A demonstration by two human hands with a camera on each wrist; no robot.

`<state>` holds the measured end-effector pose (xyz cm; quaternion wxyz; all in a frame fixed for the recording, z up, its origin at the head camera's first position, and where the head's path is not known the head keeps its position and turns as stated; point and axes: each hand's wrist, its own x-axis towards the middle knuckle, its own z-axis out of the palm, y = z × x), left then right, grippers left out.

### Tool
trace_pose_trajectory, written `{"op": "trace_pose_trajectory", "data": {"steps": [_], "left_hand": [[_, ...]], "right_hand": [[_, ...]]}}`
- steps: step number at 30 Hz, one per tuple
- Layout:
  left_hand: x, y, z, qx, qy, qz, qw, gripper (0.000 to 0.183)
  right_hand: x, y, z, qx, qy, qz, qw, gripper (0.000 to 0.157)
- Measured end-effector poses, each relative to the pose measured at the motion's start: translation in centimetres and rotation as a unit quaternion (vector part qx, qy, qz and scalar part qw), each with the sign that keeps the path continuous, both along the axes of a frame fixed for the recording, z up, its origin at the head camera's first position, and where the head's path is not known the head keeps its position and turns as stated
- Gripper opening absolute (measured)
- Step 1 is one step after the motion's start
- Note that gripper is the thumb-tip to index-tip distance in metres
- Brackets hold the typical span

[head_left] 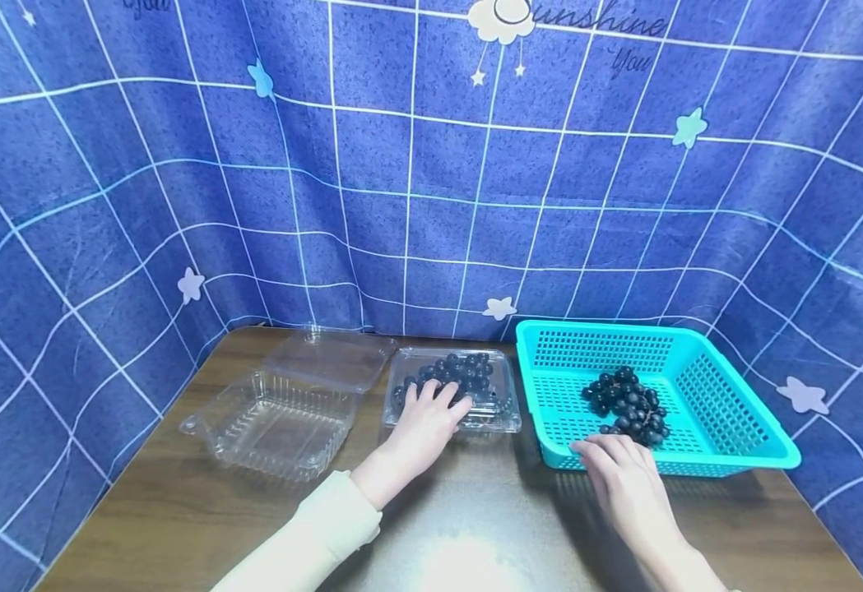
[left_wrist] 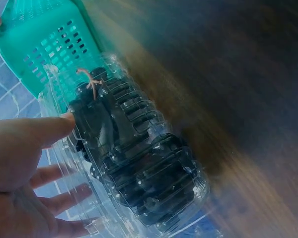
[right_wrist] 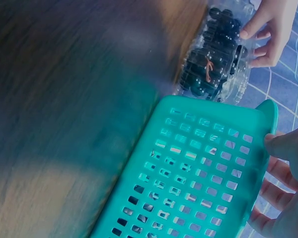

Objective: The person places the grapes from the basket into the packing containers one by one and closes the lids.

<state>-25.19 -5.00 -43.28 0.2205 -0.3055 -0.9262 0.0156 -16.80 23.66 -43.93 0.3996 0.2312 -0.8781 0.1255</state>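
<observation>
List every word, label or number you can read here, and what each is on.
"unshine", on the blue curtain, its first letter cut by the picture's top.
"You", on the curtain, just below.
"You", on the curtain, top left, partly cut off.
None visible on the grape box or turquoise basket.

The person's left sleeve is pale cream, ending in a wide, creased cuff. The left hand and right hand are bare.
</observation>
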Motion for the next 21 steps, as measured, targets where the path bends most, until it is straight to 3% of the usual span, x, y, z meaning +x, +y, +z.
{"op": "trace_pose_trajectory", "data": {"steps": [21], "left_hand": [[-2.2, 0.4, -0.1, 0.017, -0.023, 0.005, 0.9996, 0.040]], "right_hand": [[0.0, 0.0, 0.2, -0.001, 0.006, 0.012, 1.000, 0.045]]}}
